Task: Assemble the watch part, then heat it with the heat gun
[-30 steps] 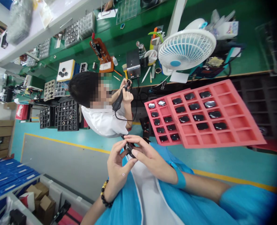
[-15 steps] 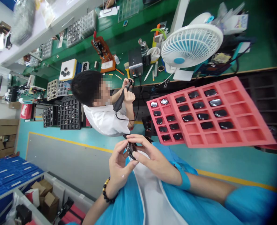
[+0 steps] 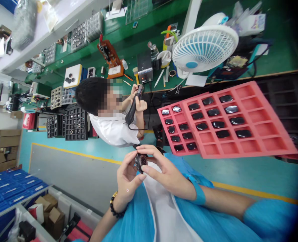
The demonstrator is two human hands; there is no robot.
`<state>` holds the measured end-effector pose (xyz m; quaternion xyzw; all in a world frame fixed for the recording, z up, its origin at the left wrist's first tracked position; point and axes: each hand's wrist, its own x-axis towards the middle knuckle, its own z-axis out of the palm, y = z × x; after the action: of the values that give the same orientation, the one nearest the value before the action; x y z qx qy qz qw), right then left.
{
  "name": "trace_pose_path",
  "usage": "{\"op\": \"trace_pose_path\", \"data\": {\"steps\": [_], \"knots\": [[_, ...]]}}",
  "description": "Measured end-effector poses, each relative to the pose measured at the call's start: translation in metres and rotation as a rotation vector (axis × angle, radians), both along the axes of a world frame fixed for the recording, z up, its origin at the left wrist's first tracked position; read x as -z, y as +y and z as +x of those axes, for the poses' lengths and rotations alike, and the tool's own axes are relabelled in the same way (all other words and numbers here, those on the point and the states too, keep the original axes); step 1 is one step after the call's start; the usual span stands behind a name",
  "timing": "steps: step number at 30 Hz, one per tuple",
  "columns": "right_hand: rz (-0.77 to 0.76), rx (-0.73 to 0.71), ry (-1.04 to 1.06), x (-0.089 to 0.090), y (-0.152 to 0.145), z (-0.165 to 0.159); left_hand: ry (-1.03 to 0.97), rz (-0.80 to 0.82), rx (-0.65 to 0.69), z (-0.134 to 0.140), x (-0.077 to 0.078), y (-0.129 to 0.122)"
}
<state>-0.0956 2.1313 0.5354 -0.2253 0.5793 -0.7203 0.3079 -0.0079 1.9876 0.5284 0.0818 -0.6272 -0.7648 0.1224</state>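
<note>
A dark round watch case [image 3: 140, 162] with no strap showing is held in front of my chest by both hands. My left hand [image 3: 126, 179], with a beaded bracelet at the wrist, is closed around its left side, fingertips at the top edge. On the other side, my right hand [image 3: 165, 171] grips it with the thumb on its face and the fingers over the top. The dark face is turned partly toward my right palm; fingers hide parts of the rim. Just beyond, pink foam trays [image 3: 262, 129] hold several shiny dark pieces.
A co-worker [image 3: 113, 129] in a white shirt sits ahead, holding a black corded handheld tool [image 3: 131, 112]. A white fan [image 3: 206, 48] stands on the green bench [image 3: 128, 37]. Black trays [image 3: 75, 122] lie left, and a grey bin [image 3: 56, 193] with boxes lower left.
The watch case has turned a little in my fingers, so more of its face shows. Both my hands stay nearly in place. The co-worker's handheld tool has shifted slightly.
</note>
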Motion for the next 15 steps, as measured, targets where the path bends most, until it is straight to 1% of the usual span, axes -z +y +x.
{"op": "trace_pose_path", "data": {"steps": [7, 11, 15], "knots": [[0.011, 0.020, 0.038, 0.0007, -0.0001, 0.0011, -0.100, 0.194, 0.068, 0.0042, 0.0046, -0.0043], [-0.009, 0.033, 0.062, 0.0006, -0.0003, 0.0011, -0.127, 0.211, 0.070, 0.0065, 0.0058, -0.0050], [-0.007, 0.041, 0.084, 0.0012, 0.0000, 0.0006, -0.107, 0.256, 0.103, 0.0048, 0.0040, -0.0046]]}}
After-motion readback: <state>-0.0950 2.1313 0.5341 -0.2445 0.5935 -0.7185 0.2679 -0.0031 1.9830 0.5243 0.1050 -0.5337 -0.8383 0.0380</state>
